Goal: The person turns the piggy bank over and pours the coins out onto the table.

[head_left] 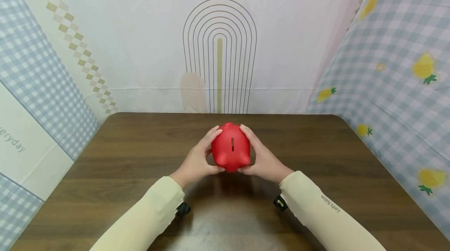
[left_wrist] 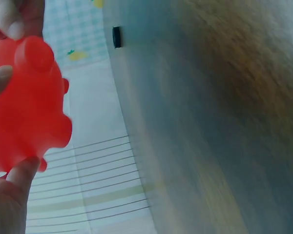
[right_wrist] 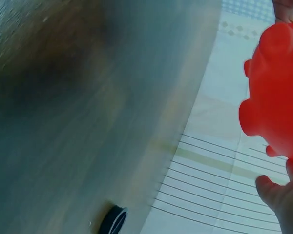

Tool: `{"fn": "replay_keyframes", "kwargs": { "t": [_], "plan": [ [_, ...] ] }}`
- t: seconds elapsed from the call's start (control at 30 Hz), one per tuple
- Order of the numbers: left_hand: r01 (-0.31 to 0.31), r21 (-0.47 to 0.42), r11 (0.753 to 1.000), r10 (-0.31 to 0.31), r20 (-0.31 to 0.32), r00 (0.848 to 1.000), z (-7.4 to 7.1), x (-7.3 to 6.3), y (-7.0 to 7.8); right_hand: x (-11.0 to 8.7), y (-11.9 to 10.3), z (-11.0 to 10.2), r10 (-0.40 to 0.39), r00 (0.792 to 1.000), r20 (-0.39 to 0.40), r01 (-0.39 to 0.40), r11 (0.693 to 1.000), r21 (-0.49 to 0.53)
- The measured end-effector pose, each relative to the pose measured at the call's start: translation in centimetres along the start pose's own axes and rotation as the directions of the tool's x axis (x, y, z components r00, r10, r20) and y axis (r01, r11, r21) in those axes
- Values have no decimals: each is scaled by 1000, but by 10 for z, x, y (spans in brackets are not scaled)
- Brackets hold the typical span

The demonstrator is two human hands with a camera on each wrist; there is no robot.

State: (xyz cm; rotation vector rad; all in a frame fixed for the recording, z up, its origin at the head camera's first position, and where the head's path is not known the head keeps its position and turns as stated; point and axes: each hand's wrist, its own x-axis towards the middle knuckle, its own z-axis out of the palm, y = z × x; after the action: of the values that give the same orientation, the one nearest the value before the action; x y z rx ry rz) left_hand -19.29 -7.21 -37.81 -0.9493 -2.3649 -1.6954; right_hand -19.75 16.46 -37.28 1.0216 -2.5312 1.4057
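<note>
left grip point(head_left: 197, 160) + right grip point(head_left: 266, 161) | clamped on red piggy bank point(head_left: 230, 145), opposite sides | held above brown table point(head_left: 140, 153)

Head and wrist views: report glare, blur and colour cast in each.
Head: piggy bank fairly sharp, pale glare on the near tabletop; left wrist: bluish cast, tabletop blurred at upper right; right wrist: likewise bluish, tabletop blurred at upper left.
</note>
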Motion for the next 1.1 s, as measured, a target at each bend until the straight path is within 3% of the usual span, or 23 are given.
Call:
{"fn": "replay_keyframes", "kwargs": {
  "t": [0.07, 0.17, 0.23, 0.3, 0.33, 0.4, 0.53, 0.63, 0.7, 0.77, 0.83, 0.9, 0.97, 1.03, 1.1],
  "plan": [
    [-13, 31, 999, 13, -7, 1000, 1, 0, 0, 0, 0, 1, -3, 1000, -1, 3, 1000, -27],
    [92, 6, 996, -92, 33, 995, 2, 1, 0, 1, 0, 3, 123, 991, 55, -126, 991, 54],
    [208, -7, 978, -207, 76, 975, 3, 1, -1, 1, 0, 5, 248, 962, 112, -260, 959, 116],
    [298, -18, 954, -294, 115, 949, 3, 0, -2, 0, 0, 6, 360, 920, 155, -383, 911, 153],
    [318, -21, 948, -313, 126, 941, 3, 1, -3, 0, 0, 7, 392, 905, 162, -416, 895, 158],
    [323, -25, 946, -317, 131, 939, 3, 1, -3, 0, 0, 8, 413, 899, 145, -433, 888, 155],
    [243, -23, 970, -239, 118, 964, 3, 3, -2, 1, -3, 9, 343, 937, 73, -350, 925, 149],
    [148, 14, 989, -149, 74, 986, 5, 1, 2, 1, -8, 10, 206, 979, 4, -205, 975, 87],
    [46, 84, 995, -49, 30, 998, 5, -1, 6, 1, -12, 9, 78, 996, -48, -79, 997, 1],
    [-55, 163, 985, 56, -4, 998, 4, -3, 12, 0, -16, 8, -52, 995, -89, 44, 995, -85],
    [-111, 246, 963, 120, -19, 993, 2, -4, 16, 1, -19, 6, -117, 988, -103, 102, 985, -142],
    [-72, 236, 969, 74, 2, 997, 0, -3, 18, 1, -21, 5, -62, 994, -86, 53, 994, -100],
    [37, 193, 980, -46, 42, 998, -1, -2, 17, 1, -20, 5, 90, 995, -33, -91, 996, -23],
    [164, 128, 978, -176, 87, 980, -2, 0, 15, 1, -19, 5, 250, 968, 20, -251, 967, 46],
    [248, 70, 966, -255, 121, 959, -3, 2, 14, 1, -17, 6, 347, 936, 48, -351, 932, 93]
  ]
}}
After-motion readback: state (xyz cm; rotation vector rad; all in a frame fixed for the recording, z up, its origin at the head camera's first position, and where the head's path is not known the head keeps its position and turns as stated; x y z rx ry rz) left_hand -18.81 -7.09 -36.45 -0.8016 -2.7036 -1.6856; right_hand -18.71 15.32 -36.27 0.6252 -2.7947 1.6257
